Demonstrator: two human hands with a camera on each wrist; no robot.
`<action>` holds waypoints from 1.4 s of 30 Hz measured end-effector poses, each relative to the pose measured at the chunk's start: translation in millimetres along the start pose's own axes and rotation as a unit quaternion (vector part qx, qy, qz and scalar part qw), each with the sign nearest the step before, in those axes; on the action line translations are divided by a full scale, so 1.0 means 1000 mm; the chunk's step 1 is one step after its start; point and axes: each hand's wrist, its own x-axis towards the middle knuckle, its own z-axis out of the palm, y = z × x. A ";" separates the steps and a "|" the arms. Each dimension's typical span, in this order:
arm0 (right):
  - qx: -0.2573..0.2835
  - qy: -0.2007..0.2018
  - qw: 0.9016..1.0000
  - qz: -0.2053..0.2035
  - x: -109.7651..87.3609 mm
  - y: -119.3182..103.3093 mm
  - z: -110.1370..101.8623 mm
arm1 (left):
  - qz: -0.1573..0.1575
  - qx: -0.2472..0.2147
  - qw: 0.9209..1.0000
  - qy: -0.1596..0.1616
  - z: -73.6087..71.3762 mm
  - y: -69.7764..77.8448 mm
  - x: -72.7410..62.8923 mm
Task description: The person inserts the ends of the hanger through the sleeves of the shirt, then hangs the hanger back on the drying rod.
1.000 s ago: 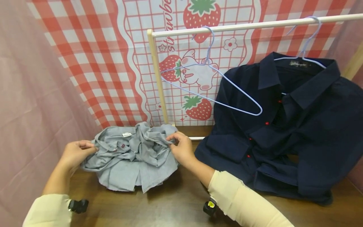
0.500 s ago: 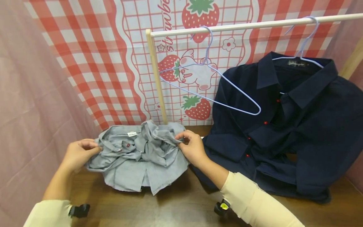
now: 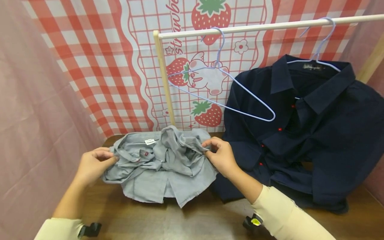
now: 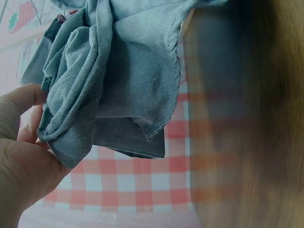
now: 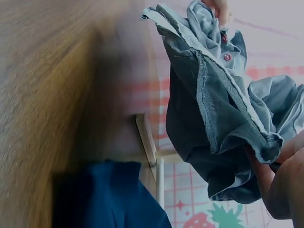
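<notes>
A bunched grey shirt (image 3: 144,186) with a white label and a dark red button is stretched between my two hands, close over the wooden table. My left hand (image 3: 95,164) pinches its left side between thumb and fingers; the left wrist view shows the folded cloth (image 4: 76,95) in that grip. On the opposite side my right hand (image 3: 221,156) pinches the gathered fabric. From the right wrist view, the shirt's hem and seams (image 5: 209,90) hang between the hands, with a red button near the left fingers.
A pale blue hanger (image 3: 243,112) dangles bare from the white rail (image 3: 192,33) of a wooden rack. Beside it a navy shirt (image 3: 300,140) with red buttons hangs on another hanger, its lower part over the table (image 3: 156,223). A pink curtain (image 3: 45,116) stands at left.
Both hands have moved right with the grey shirt, so its right side now sits closer to the navy shirt. The grip on each side stays the same.
</notes>
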 end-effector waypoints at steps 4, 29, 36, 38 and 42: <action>0.008 -0.001 1.000 0.007 -0.002 0.002 -0.014 | 0.002 -0.012 1.000 0.005 0.010 0.008 -0.003; -0.094 0.025 0.992 0.078 -0.026 0.027 -0.102 | -0.032 -0.131 0.990 -0.041 0.093 0.042 -0.014; -0.146 0.029 0.985 0.087 -0.032 0.038 -0.120 | -0.015 -0.133 0.990 -0.051 0.122 0.041 -0.013; -0.171 0.027 0.982 0.078 -0.033 0.041 -0.123 | -0.013 -0.126 0.990 -0.058 0.129 0.041 -0.011; -0.238 0.011 0.969 0.062 -0.034 0.048 -0.129 | -0.007 -0.091 0.993 -0.071 0.140 0.039 -0.007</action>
